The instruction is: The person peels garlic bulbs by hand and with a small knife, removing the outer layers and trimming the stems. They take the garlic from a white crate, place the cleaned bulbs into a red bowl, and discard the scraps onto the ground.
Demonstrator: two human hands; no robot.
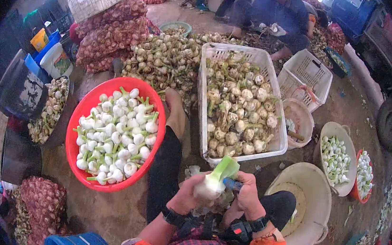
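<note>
My left hand (189,194) is closed around a white garlic bulb (209,187) with a short green stem pointing up. Right beside it, my right hand (249,195) grips a small blue-handled tool (231,184) against the bulb's stem side; the tool's blade cannot be made out. Ahead of both hands lies a white plastic crate (277,147) full of unpeeled, soiled garlic bulbs (235,112). On the left, a red basin (73,163) holds many clean white bulbs (120,136) with trimmed green stems.
A beige tub (311,206) stands at my right, with basins of peeled garlic (335,158) beyond. Red net sacks (114,35) and a garlic heap (164,57) lie ahead left. An empty crate (306,76) sits front right. A seated person (281,16) works beyond.
</note>
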